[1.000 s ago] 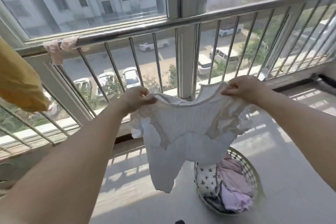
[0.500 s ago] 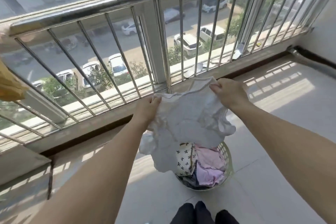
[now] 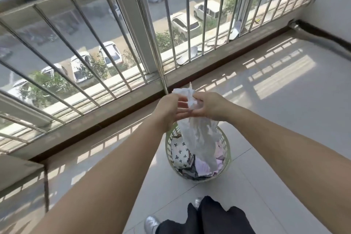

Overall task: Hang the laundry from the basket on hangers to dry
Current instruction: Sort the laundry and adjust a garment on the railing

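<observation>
Both hands are together at centre frame, just above the basket. Left hand (image 3: pixel 171 109) and right hand (image 3: pixel 209 106) each have their grip pinched on the bunched top of the white garment (image 3: pixel 199 138); the fingers curl into the fabric and the two hands are almost touching. A wad of cloth sticks out above the knuckles toward 12 o'clock, and the rest hangs straight down toward 6 o'clock, its lower end draping into the laundry basket (image 3: pixel 227 155). The basket sits on the tiled floor (image 3: pixel 284 119), pale green with a slotted wall, and holds a bow-print piece (image 3: pixel 181 155) at its 9 o'clock side and pink clothes (image 3: pixel 205 169) lower down. The steel railing (image 3: pixel 121 30) runs across from 9 to 1 o'clock, with parked cars far below behind it. Dark trouser legs (image 3: pixel 207 216) and a silver shoe (image 3: pixel 151 223) are at 6 o'clock.
</observation>
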`<act>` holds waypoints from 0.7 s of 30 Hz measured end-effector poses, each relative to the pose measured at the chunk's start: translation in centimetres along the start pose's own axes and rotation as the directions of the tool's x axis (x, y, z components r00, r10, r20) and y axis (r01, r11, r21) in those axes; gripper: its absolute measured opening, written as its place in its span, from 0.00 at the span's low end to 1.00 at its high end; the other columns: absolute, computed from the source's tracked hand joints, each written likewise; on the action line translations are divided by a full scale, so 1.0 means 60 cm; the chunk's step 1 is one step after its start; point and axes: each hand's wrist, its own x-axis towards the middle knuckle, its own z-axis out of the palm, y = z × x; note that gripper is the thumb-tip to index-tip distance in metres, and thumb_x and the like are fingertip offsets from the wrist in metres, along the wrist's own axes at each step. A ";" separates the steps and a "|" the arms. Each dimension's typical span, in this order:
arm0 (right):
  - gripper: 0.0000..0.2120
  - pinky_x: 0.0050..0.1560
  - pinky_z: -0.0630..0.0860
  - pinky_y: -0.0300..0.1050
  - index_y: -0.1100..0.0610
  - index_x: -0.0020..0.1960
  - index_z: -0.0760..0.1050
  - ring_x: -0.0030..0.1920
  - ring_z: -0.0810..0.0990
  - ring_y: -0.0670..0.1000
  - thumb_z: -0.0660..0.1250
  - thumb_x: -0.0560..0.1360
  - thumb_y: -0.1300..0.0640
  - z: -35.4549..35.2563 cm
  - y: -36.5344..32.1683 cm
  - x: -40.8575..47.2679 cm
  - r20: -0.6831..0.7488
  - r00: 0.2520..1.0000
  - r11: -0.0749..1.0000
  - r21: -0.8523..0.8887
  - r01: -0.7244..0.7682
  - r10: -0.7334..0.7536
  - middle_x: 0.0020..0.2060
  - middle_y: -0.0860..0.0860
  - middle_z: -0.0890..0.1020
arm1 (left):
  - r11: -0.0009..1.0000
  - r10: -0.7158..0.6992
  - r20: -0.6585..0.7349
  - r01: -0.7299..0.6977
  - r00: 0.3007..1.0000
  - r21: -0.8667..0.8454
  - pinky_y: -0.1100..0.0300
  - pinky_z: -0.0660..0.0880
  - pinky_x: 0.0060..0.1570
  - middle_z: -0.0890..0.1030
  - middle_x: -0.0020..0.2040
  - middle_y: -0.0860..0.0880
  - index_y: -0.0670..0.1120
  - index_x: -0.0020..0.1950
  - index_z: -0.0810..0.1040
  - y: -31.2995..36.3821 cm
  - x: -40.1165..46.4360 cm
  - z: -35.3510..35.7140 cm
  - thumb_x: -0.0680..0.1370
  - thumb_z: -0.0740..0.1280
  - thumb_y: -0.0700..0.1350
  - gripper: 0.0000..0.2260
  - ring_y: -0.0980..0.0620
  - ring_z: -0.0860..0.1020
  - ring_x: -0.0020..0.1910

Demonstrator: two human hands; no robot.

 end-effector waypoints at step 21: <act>0.17 0.49 0.70 0.42 0.58 0.54 0.79 0.51 0.74 0.54 0.59 0.72 0.70 -0.008 0.079 0.070 -0.060 0.997 0.994 -0.101 0.048 -0.054 0.52 0.54 0.79 | 0.232 0.407 0.243 -0.357 0.880 0.905 0.57 0.67 0.41 0.80 0.46 0.42 0.43 0.44 0.74 -0.085 0.167 -0.050 0.74 0.61 0.37 0.03 0.42 0.76 0.48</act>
